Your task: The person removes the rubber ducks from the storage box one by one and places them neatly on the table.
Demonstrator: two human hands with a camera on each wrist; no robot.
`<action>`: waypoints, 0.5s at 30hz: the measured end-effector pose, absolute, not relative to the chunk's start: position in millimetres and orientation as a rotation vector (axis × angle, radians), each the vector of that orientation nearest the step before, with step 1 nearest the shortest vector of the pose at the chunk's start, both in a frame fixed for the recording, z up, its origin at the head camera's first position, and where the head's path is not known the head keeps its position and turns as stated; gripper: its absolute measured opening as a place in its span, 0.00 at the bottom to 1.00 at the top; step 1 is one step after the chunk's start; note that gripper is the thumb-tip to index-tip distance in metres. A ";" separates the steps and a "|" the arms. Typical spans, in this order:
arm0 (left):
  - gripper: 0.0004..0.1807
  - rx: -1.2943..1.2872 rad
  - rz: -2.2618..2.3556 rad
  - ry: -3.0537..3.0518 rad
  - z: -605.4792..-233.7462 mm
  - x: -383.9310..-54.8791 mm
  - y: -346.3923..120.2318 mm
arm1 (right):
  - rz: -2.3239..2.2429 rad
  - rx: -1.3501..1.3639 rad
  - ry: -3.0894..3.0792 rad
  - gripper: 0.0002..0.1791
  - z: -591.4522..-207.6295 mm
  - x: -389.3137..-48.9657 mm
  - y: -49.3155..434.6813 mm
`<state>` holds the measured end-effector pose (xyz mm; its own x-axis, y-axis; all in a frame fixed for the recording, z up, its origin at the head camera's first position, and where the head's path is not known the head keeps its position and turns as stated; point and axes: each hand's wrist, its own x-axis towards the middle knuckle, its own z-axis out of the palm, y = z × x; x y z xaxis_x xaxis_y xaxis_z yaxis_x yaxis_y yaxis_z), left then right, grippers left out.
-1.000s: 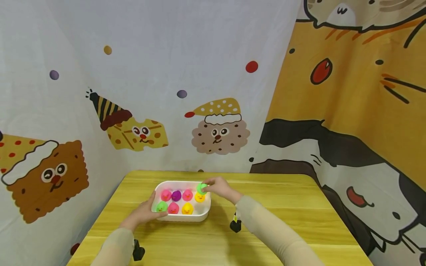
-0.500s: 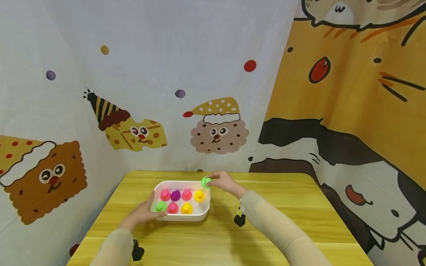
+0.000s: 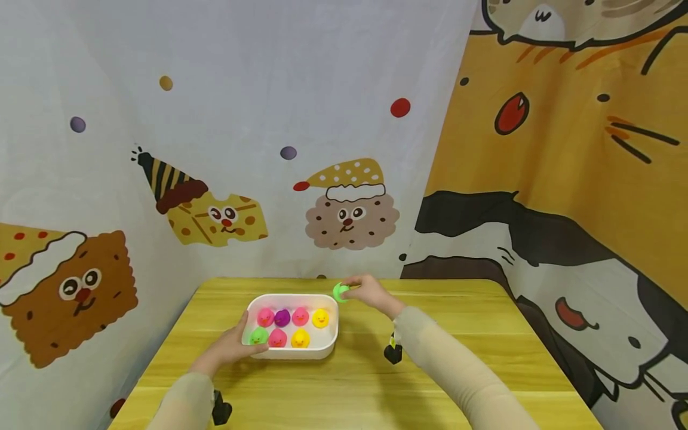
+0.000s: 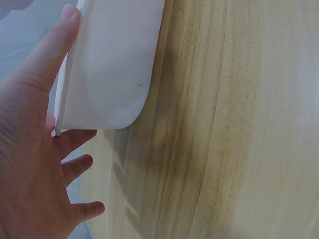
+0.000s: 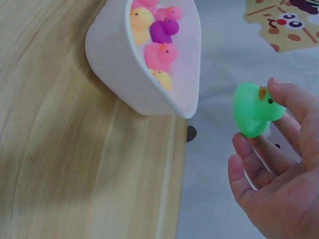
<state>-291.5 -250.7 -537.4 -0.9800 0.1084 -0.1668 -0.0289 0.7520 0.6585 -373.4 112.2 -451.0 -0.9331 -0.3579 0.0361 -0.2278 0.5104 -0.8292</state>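
Note:
A small green rubber duck (image 3: 339, 292) is pinched between the thumb and fingers of my right hand (image 3: 371, 294), off the right back corner of a white plastic tub (image 3: 292, 353). In the right wrist view the green duck (image 5: 251, 110) hangs clear of the tub's rim, its orange beak by my thumb. My left hand (image 3: 231, 345) holds the tub's left front corner. The left wrist view shows that thumb (image 4: 62, 32) along the rim, with the other fingers spread around the corner. Several pink, yellow, purple and green ducks (image 3: 300, 339) sit inside the tub.
The tub stands on a yellow wood-grain table (image 3: 430, 358). Behind it hangs a printed cloth (image 3: 242, 107) with cartoon figures, close to the table's back edge. A black wrist device (image 3: 393, 351) hangs under the right sleeve.
My right hand has lifted the green duck from above the tub's right back corner, carrying it right and out past the rim. The left hand has stayed on the tub.

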 end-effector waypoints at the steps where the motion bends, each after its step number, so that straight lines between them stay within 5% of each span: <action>1: 0.66 0.068 1.038 2.757 -537.9 -291.5 -250.7 | -1.401 -0.500 2.607 0.19 -451.0 -373.6 113.1; 15: 0.66 0.066 1.071 2.731 -539.4 -291.3 -251.9 | -1.419 -0.446 2.622 0.19 -457.2 -380.5 128.7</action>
<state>-291.3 -251.9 -539.4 -0.9776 0.1164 -0.1754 -0.0339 0.7354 0.6768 -380.5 128.7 -457.2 -0.9483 -0.3159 0.0289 -0.1970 0.5150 -0.8342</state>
